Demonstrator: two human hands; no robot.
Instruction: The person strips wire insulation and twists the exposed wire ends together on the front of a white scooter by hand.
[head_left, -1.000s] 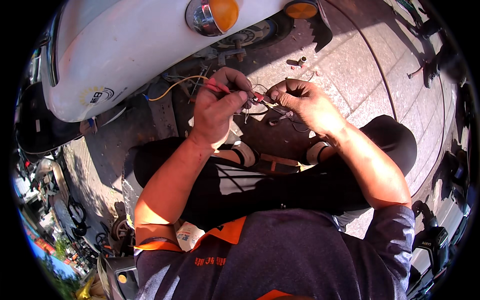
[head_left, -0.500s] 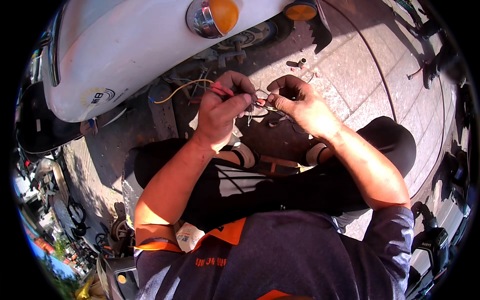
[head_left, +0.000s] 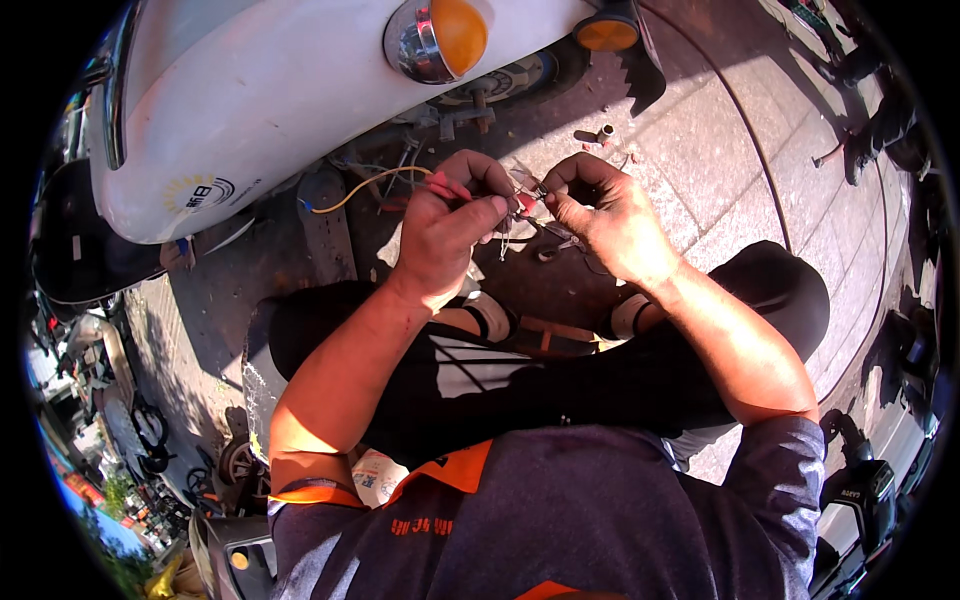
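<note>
Both of my hands meet in front of me, over a bundle of thin wires (head_left: 527, 206). My left hand (head_left: 445, 220) is closed, thumb against forefinger, pinching the wires. Red wire ends or sleeves (head_left: 447, 186) stick out of it, and a yellow wire (head_left: 362, 186) arcs off to the left toward the vehicle. Just to the right, my right hand (head_left: 615, 215) pinches wire ends between thumb and fingers. A small red piece sits among the wires between the hands; its exact kind is too small to tell. Thin bare strands dangle below.
A white vehicle body (head_left: 260, 110) with an orange lamp (head_left: 458, 38) stands ahead, a wheel (head_left: 510, 80) under it. A small metal socket-like piece (head_left: 605, 133) lies on the paving. A dark cable (head_left: 745, 115) runs along the ground at right. Parked bikes (head_left: 120, 400) line the left.
My right hand has turned slightly, its fingertips shifting a little up at the wires. The red piece between the hands shows more plainly. My left hand has barely moved.
</note>
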